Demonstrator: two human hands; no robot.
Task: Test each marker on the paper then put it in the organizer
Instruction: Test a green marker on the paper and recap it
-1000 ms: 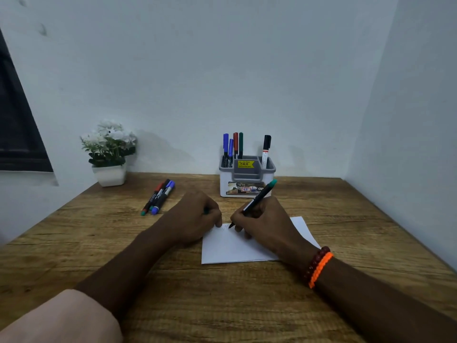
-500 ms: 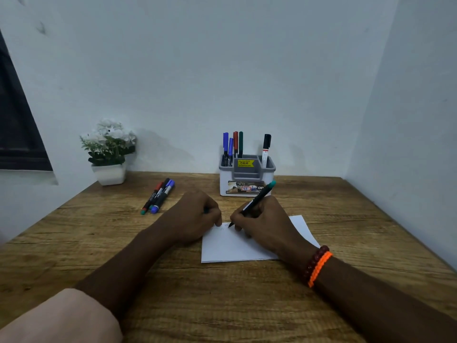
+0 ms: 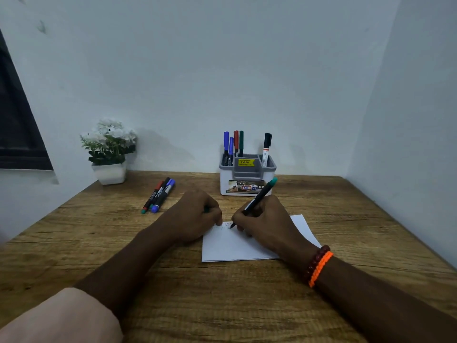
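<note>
The right hand (image 3: 265,224) pinches the green marker (image 3: 257,200) mid-barrel, tip on the paper (image 3: 237,246). The left hand (image 3: 195,216), curled around what looks like the cap, steadies the sheet. The marker is probably light, rigid and smooth; grip mid-barrel. The organizer (image 3: 247,173) stands behind.

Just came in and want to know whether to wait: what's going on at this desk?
A person is testing a green-ended marker on a sheet of paper: the right hand scribbles near its top edge while the left hand, closed in a fist, rests at the sheet's corner. Five markers already stand in the organizer. A few loose markers lie on the table to the left.
</note>
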